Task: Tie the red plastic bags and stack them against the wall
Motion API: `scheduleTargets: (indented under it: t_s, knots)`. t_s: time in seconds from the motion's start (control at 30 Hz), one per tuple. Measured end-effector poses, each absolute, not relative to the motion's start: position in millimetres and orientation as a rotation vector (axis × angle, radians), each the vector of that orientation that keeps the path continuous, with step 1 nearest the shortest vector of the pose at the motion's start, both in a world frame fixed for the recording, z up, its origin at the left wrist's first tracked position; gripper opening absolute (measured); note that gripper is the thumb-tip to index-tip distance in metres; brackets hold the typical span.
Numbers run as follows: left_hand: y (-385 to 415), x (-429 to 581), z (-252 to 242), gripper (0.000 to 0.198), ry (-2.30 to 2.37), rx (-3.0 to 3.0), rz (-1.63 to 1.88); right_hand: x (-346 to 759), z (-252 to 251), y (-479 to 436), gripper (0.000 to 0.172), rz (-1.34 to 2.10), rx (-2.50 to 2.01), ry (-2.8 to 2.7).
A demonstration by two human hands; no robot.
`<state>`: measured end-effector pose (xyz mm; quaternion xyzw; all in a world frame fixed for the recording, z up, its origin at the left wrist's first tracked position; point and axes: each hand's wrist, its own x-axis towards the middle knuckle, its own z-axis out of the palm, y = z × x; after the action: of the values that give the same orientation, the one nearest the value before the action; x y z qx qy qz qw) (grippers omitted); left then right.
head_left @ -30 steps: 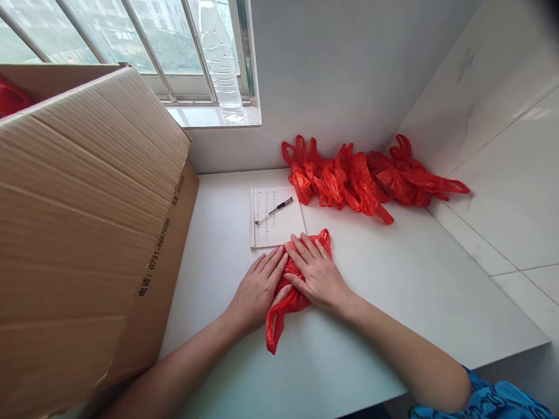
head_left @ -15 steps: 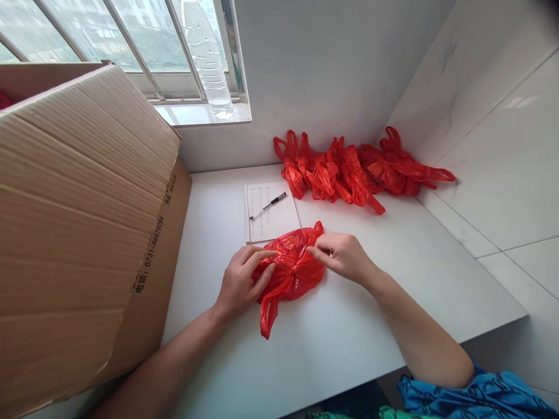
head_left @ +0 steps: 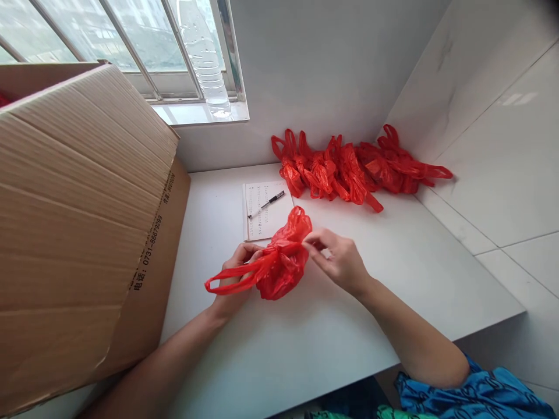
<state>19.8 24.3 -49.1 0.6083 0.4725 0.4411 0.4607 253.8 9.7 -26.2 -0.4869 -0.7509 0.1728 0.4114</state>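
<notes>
A red plastic bag (head_left: 283, 265), bunched at its middle, is held up between my hands over the white table (head_left: 332, 343). My left hand (head_left: 239, 267) grips its left side; the bag and its long handle loop cover part of the fingers. At the bag's right side, my right hand (head_left: 334, 256) pinches the red plastic between thumb and fingertips. What the bag contains is hidden. Just behind it lies a sheet of paper (head_left: 257, 230) with printed columns, and a pen (head_left: 266, 205) rests on that.
On the left stands a large open cardboard box (head_left: 82, 233). Several tied red bags (head_left: 345, 169) lie in a row along the back wall. A clear plastic bottle (head_left: 209, 75) stands on the windowsill. A tiled wall (head_left: 502, 145) borders the table's right side.
The bag has been lifted and turned; its handle loop now points left instead of toward me. My left hand went from lying on the bag to gripping it, and my right hand moved slightly nearer.
</notes>
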Motion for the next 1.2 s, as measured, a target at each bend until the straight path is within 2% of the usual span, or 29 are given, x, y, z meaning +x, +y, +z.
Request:
scheduleTargets:
  t_s: [0.1, 0.23, 0.37, 0.53, 0.73, 0.77, 0.87, 0.93, 1.2]
  knots:
    - [27.0, 19.4, -47.9, 0.026, 1.171, 1.349, 1.060, 256.4, -23.4, 11.1, 0.013, 0.391, -1.174, -1.695]
    - [33.7, 14.6, -54.0, 0.025, 1.208, 1.401, 0.973, 256.7, -26.9, 13.2, 0.022, 0.441, -1.219, -1.981]
    - [34.8, 10.8, -58.6, 0.027, 1.218, 1.635, 0.923, 253.3, -34.0, 12.8, 0.025, 0.588, -1.395, -2.253]
    - [29.5, 8.3, -51.7, 0.037, 1.166, 2.176, 0.760, 257.1, -31.1, 11.4, 0.032, 0.687, -1.459, -2.310]
    - [21.4, 12.8, -45.2, 0.050, 1.125, 2.467, 0.883, 257.1, -26.5, 14.1, 0.026, 0.363, -1.515, -2.112]
    - [20.6, 14.4, -46.8, 0.055, 1.101, 2.516, 0.847, 254.5, -30.1, 14.8, 0.030, 0.306, -1.499, -2.088]
    - [19.3, 18.3, -55.0, 0.070, 1.012, 2.649, 0.608, 244.2, -48.1, 15.8, 0.064, 0.247, -1.447, -2.192]
    - [19.2, 19.1, -60.5, 0.074, 0.998, 2.682, 0.464, 237.4, -61.2, 15.5, 0.078, 0.291, -1.477, -2.308]
    - [18.4, 17.1, -63.5, 0.073, 1.046, 2.699, 0.377, 228.0, -70.3, 11.7, 0.081, 0.379, -1.638, -2.369]
